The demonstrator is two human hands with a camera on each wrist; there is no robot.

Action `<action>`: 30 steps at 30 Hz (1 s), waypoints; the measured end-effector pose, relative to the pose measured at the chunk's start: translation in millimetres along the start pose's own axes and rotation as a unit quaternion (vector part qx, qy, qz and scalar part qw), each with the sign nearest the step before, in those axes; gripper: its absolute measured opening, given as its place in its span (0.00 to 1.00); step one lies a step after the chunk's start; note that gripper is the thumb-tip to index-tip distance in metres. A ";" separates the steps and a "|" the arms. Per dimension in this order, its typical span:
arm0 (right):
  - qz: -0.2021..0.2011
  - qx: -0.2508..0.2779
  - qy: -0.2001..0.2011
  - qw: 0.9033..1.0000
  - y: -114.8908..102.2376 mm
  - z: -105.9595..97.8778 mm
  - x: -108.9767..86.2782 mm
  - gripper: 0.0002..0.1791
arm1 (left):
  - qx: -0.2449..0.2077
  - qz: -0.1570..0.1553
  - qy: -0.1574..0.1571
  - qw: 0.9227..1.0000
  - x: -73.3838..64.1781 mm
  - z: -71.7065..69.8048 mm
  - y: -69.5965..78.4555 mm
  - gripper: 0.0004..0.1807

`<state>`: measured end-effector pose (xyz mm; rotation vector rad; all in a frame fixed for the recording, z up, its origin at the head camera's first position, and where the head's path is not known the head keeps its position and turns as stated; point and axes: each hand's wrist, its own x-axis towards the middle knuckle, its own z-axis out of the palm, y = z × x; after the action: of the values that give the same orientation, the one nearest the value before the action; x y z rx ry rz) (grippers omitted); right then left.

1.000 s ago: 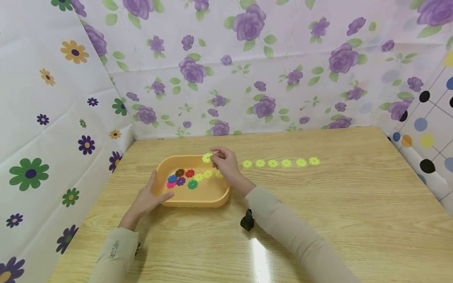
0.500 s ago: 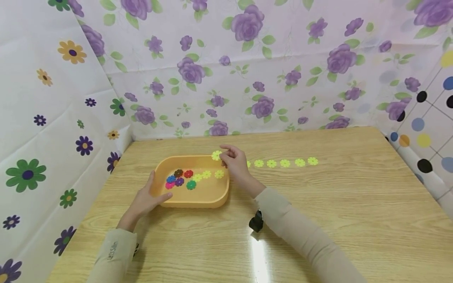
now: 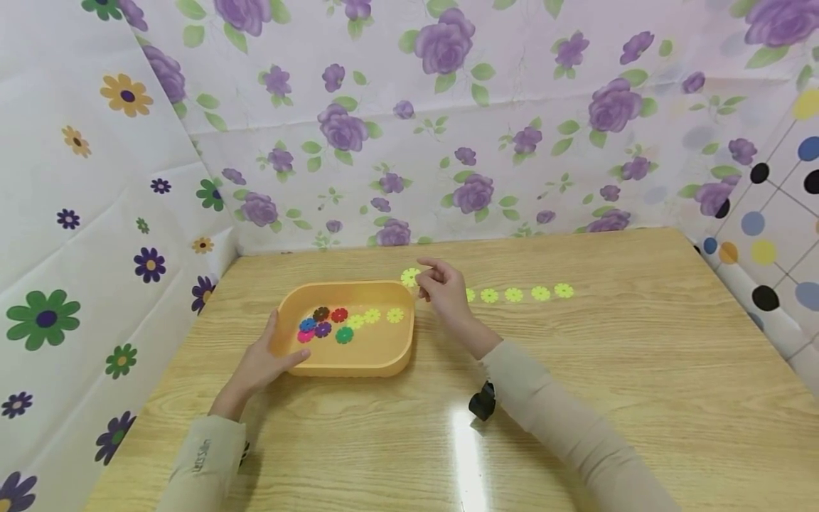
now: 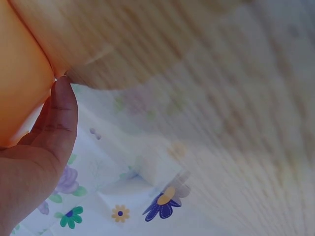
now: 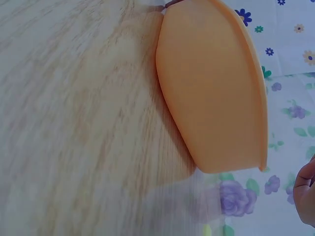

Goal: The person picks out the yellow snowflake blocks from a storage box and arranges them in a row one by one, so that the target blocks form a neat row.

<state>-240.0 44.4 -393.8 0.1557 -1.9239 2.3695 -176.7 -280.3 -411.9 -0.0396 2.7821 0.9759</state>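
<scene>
An orange plastic tray [image 3: 377, 350] stands on the table, its side also filling much of the right wrist view. My left hand [image 3: 261, 364] grips its left end, thumb over the front rim and fingers along the outside. Between the thumb and fingertips of my right hand [image 3: 449, 297] is a yellow flower-shaped plastic disc [image 3: 409, 276], just beyond the tray's back right corner. Inside the tray lie yellow discs [image 3: 372, 316] and a green disc [image 3: 344, 335]. A blue disc [image 3: 307, 324], a red disc [image 3: 339, 315] and others cluster at its left.
Several yellow discs form a spaced row [image 3: 513, 294] on the wooden table [image 3: 608, 370], right of the tray. My right hand partly covers the row's left end. A black wrist camera [image 3: 483, 402] hangs under the right sleeve. Flowered sheets [image 3: 384, 128] enclose the back and sides.
My right hand has moved right with the pinched yellow disc, from above the tray's back part to past its right corner. The left hand keeps its hold on the tray.
</scene>
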 end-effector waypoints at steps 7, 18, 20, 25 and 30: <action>-0.021 -0.010 0.004 1.000 -9.7 -18.1 3.6 0.17 | 0.008 0.005 -0.001 1.000 1.6 0.5 -1.3 0.59; -0.014 -0.033 0.015 0.999 -18.1 -46.6 3.6 0.17 | 0.015 0.018 0.000 1.000 0.2 -2.4 -0.8 0.59; -0.007 -0.037 0.021 0.999 -18.9 -52.1 3.9 0.17 | 0.017 0.022 0.000 1.000 0.3 -2.5 -0.4 0.59; 0.005 -0.041 0.029 0.999 -23.0 -65.0 2.8 0.18 | 0.011 0.016 -0.004 1.000 -0.4 -2.7 0.0 0.59; 0.002 -0.061 0.032 0.998 -27.6 -78.1 0.5 0.18 | 0.004 0.022 0.004 1.000 -1.6 -3.4 -0.8 0.59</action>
<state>-238.8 126.5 -382.8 0.0669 -2.0341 2.2215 -175.7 -283.0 -409.5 0.0179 2.8053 0.9771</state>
